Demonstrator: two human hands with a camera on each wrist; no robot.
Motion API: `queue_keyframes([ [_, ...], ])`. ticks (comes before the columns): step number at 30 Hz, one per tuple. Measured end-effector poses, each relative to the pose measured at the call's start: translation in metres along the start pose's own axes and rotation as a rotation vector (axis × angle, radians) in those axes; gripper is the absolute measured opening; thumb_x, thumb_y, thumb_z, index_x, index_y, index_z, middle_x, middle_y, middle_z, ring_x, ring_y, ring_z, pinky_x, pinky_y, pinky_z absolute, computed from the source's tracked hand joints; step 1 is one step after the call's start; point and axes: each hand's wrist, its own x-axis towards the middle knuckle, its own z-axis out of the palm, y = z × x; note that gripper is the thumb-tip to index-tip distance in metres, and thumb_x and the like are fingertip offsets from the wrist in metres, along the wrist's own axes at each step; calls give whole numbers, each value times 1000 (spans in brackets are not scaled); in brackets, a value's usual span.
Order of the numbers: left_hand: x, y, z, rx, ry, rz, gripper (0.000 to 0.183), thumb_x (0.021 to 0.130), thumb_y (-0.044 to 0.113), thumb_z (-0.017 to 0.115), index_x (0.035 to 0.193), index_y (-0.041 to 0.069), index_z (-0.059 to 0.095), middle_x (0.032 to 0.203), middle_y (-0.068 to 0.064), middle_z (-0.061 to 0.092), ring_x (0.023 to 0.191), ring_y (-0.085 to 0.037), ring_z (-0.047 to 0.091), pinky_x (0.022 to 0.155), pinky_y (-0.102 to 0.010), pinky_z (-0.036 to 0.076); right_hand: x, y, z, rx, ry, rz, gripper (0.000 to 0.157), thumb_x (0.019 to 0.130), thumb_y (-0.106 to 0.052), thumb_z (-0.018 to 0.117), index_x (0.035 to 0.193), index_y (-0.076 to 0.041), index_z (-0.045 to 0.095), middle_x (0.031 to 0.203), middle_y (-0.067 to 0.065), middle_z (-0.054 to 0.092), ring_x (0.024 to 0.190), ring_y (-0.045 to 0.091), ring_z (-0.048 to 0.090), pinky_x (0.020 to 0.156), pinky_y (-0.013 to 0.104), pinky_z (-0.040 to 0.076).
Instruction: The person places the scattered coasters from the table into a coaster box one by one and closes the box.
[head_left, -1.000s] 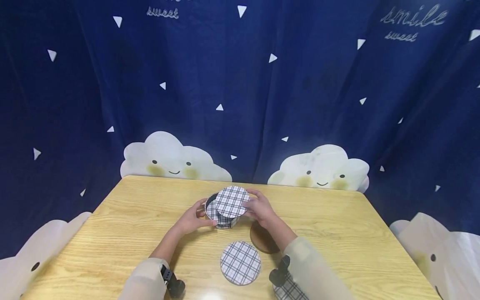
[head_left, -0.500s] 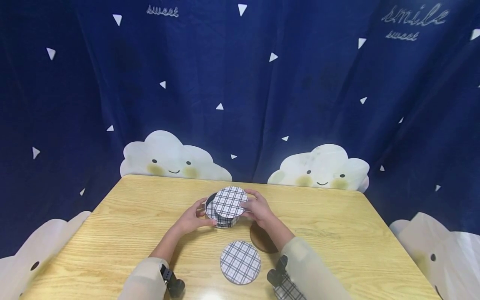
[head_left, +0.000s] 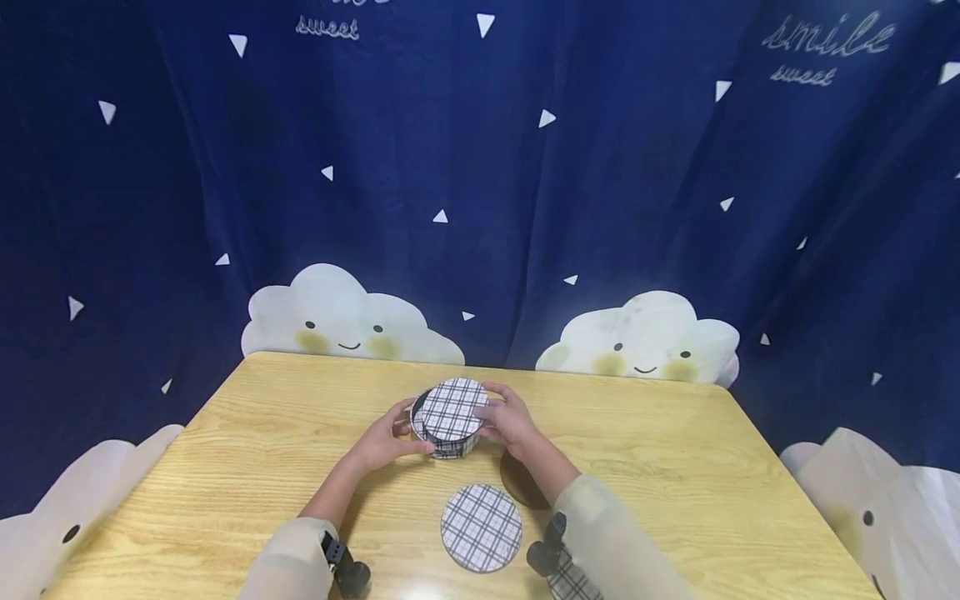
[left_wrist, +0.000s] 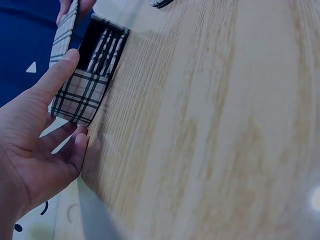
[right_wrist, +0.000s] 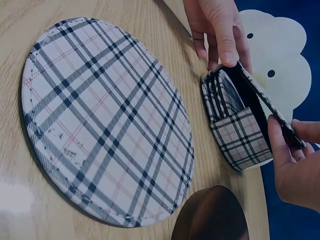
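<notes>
A plaid round coaster holder stands on the wooden table, with several coasters stacked inside. My left hand grips the holder's left side, thumb at its front rim and fingers behind. My right hand pinches the right edge of a plaid coaster between thumb and fingers. That coaster is tilted over the holder's opening and covers most of it in the head view. From the right wrist, its dark underside faces the holder, its left edge right at the rim beside the left thumb.
A plaid coaster lies flat on the table in front of the holder. A dark brown disc lies under the right forearm. Another plaid disc is partly hidden by the right sleeve. A blue curtain hangs behind.
My right hand has shifted slightly left and down with the coaster, which now overlaps more of the holder's opening. My left hand stays on the holder.
</notes>
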Motion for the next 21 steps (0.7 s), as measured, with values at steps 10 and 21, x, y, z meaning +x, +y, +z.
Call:
queue_keyframes([
  [10, -1, 0, -1, -1, -4, 12, 96, 72, 29, 81, 147, 11, 25, 145, -23, 37, 127, -42, 45, 98, -47, 48, -10, -10, 6, -33, -36, 22, 57, 88, -2, 56, 141, -5, 35, 127, 24, 54, 78, 14, 63, 76, 37, 58],
  [21, -1, 1, 0, 11, -7, 5, 95, 72, 30, 81, 147, 11, 26, 145, -22, 38, 127, -41, 45, 98, -47, 48, 4, 4, 9, -26, -15, 11, 53, 88, -5, 54, 139, -9, 40, 122, 20, 58, 75, 12, 63, 68, 29, 58],
])
